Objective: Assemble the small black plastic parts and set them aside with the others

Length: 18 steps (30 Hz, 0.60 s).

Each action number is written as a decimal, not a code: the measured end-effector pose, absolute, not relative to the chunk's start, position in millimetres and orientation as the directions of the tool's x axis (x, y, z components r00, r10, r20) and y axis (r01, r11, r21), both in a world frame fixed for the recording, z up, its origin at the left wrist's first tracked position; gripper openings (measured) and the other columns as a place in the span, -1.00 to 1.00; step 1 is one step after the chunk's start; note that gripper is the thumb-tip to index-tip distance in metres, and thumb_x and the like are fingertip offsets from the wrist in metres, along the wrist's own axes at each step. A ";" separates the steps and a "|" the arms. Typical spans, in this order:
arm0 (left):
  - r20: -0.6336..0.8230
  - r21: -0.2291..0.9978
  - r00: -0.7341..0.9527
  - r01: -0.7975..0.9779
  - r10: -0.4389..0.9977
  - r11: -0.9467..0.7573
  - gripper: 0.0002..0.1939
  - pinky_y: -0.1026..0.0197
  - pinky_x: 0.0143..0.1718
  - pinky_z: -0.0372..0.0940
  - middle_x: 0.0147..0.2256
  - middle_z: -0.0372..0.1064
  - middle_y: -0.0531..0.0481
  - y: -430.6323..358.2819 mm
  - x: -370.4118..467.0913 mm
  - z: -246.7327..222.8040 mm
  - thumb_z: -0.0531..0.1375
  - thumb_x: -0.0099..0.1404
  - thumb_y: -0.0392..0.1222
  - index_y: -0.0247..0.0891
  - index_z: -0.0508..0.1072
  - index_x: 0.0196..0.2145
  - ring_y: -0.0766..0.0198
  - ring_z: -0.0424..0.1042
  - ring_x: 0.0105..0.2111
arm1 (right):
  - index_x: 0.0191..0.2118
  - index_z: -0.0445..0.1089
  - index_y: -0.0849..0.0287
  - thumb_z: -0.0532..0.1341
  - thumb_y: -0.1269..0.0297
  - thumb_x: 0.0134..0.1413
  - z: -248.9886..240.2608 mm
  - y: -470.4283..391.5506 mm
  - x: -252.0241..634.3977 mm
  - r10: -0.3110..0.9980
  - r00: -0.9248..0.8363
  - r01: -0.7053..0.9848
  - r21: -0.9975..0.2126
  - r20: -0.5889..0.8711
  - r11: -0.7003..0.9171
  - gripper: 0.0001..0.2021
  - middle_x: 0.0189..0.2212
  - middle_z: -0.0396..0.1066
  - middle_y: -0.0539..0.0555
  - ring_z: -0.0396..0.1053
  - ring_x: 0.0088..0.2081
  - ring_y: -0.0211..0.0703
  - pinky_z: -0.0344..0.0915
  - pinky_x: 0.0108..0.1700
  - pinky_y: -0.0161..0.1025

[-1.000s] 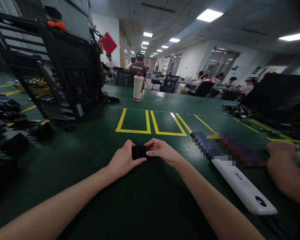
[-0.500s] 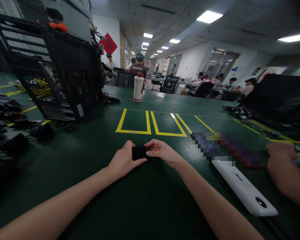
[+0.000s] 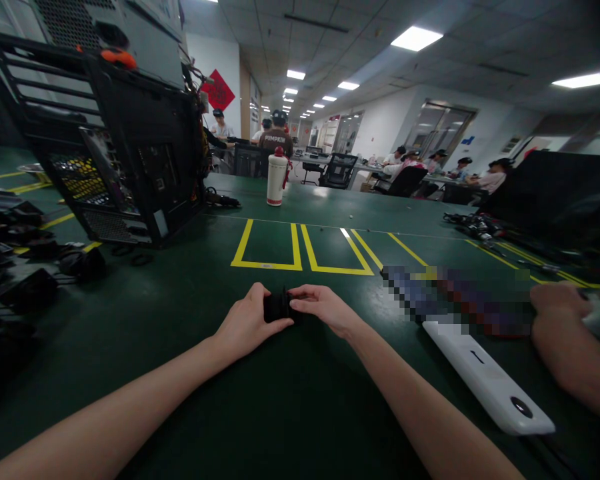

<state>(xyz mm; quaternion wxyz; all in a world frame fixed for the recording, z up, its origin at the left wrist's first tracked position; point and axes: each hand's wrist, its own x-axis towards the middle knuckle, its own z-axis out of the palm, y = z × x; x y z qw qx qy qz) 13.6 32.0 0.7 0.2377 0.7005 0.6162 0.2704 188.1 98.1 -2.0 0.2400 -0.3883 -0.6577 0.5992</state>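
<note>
Over the green table (image 3: 300,400), my left hand (image 3: 244,312) is closed around a small black cylindrical part (image 3: 275,307) with a flange on its right side. Its kind is too dark to make out. From the right, my right hand (image 3: 323,305) pinches at the flanged end with thumb and fingertips. Whether that end is a separate piece cannot be seen. Both hands are close to the tabletop, near the middle of the view.
Left stand a black computer case (image 3: 175,153) and a pile of black parts (image 3: 35,287). Yellow tape outlines (image 3: 267,265) and a cream cup (image 3: 277,180) lie ahead. At right are a white camera-like device (image 3: 485,373) and another person's hand (image 3: 560,307).
My right hand has shifted very slightly left, closer against the black part. My left hand stays put. The other person's hand at right has moved a little.
</note>
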 end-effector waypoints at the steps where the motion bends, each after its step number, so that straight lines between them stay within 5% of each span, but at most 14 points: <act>1: 0.087 0.668 0.098 0.733 0.991 -0.131 -0.49 0.18 -0.45 0.29 -0.26 0.23 -0.11 31.9 13.4 0.7 0.10 -0.03 0.16 -0.25 0.12 -0.23 0.15 0.34 -0.34 | -0.19 0.29 0.20 0.23 0.30 -0.20 -0.4 97.3 188.6 0.792 -0.594 0.210 -0.978 -0.141 -0.017 -0.66 -0.22 0.32 0.08 0.28 -0.16 -0.17 0.15 -0.05 -0.11; 18: 0.087 0.637 0.102 0.759 0.991 -0.134 -0.48 0.20 -0.45 0.27 -0.27 0.22 -0.09 31.1 14.1 2.2 0.08 -0.02 0.16 -0.26 0.12 -0.22 0.17 0.34 -0.35 | -0.27 0.27 0.23 0.25 0.48 -0.27 6.4 95.9 188.8 0.761 -0.639 0.069 -0.994 -0.112 -0.089 -0.68 -0.24 0.30 0.06 0.27 -0.15 -0.20 0.19 -0.07 -0.15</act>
